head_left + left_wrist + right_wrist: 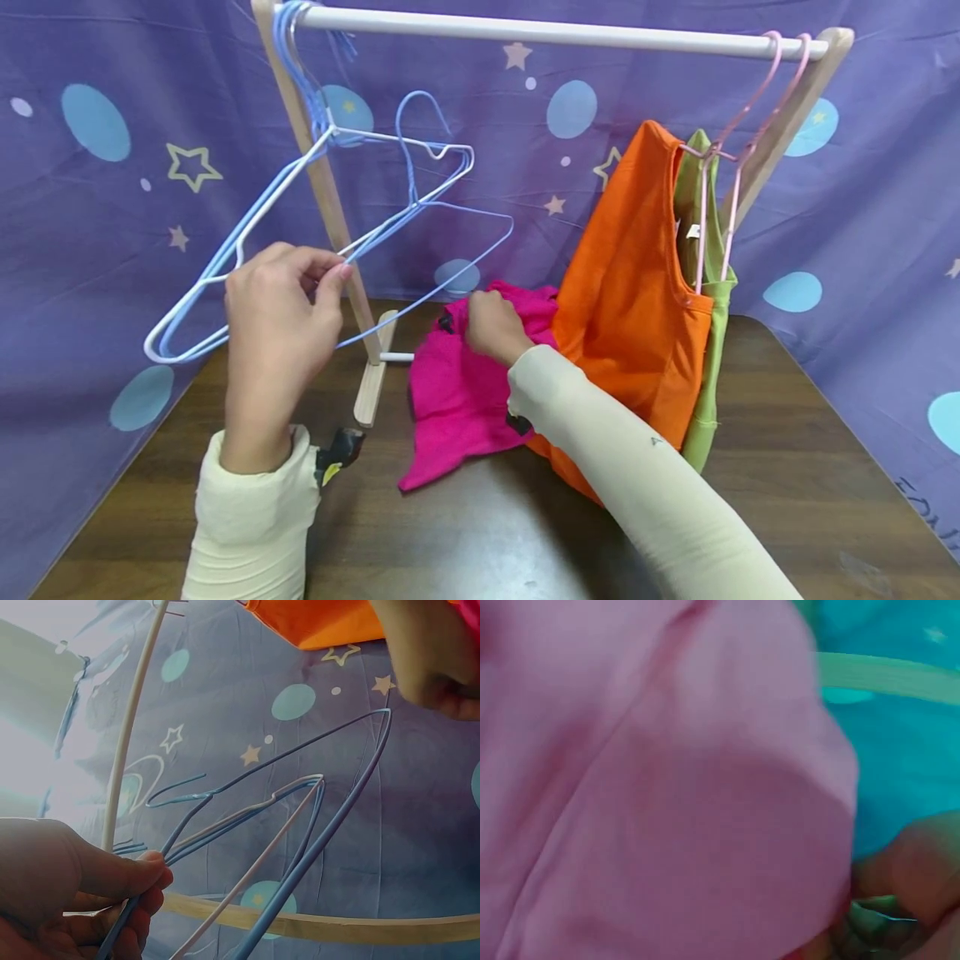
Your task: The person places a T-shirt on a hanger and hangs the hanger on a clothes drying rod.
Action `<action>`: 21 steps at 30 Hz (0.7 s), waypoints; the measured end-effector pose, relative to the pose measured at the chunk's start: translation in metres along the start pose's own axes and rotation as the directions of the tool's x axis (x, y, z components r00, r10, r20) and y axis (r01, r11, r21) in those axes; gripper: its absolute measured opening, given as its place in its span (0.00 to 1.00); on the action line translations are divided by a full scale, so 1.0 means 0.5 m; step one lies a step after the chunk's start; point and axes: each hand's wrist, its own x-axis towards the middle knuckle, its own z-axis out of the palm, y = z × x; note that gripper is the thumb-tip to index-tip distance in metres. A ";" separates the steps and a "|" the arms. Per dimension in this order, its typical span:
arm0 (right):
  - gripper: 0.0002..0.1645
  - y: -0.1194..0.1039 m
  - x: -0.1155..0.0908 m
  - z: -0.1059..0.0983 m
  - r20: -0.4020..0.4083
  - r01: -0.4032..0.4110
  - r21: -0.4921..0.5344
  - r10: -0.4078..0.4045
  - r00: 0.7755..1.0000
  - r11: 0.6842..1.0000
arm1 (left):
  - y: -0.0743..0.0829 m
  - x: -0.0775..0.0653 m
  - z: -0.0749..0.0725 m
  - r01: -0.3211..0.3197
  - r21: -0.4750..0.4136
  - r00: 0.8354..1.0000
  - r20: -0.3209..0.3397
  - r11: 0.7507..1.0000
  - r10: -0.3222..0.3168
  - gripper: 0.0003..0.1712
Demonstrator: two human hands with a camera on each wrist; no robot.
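Note:
My left hand [281,321] pinches a blue wire hanger [411,158] by its shoulder, between thumb and fingertips. The hanger is off the rail, its hook upward, just in front of the other hangers. The left wrist view shows the thumb [127,874] pressed on the wire. My right hand [495,325] grips a magenta garment [472,408] near its upper part, with the lower part drooping toward the table. Pink-looking fabric [705,825] fills most of the right wrist view, with some fingers at the lower right. The right fingertips are hidden in the head view.
A white rail [555,32] on wooden posts spans the table [420,533]. White and blue hangers [247,225] hang at its left end. At the right, an orange garment [630,317] and a green garment [716,350] hang on pink hangers [776,75]. Behind is a patterned purple curtain [465,75].

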 end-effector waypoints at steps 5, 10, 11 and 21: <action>0.09 0.018 0.001 -0.035 -0.107 0.059 0.277 -0.030 0.994 0.959 | -0.001 0.000 -0.001 0.011 0.005 1.000 -0.003 1.000 -0.011 0.07; 0.09 0.039 -0.007 -0.104 -0.067 -0.014 0.478 0.052 0.996 0.878 | 0.002 0.002 -0.003 0.016 0.000 1.000 -0.002 1.000 -0.016 0.08; 0.11 0.045 -0.009 -0.115 -0.026 -0.051 0.473 0.071 0.997 0.880 | 0.002 0.002 -0.003 0.017 -0.001 1.000 0.000 1.000 -0.017 0.08; 0.15 0.102 -0.023 -0.087 0.533 -0.084 -0.120 0.136 0.835 0.989 | 0.001 -0.001 0.003 0.000 -0.003 1.000 0.007 1.000 0.000 0.07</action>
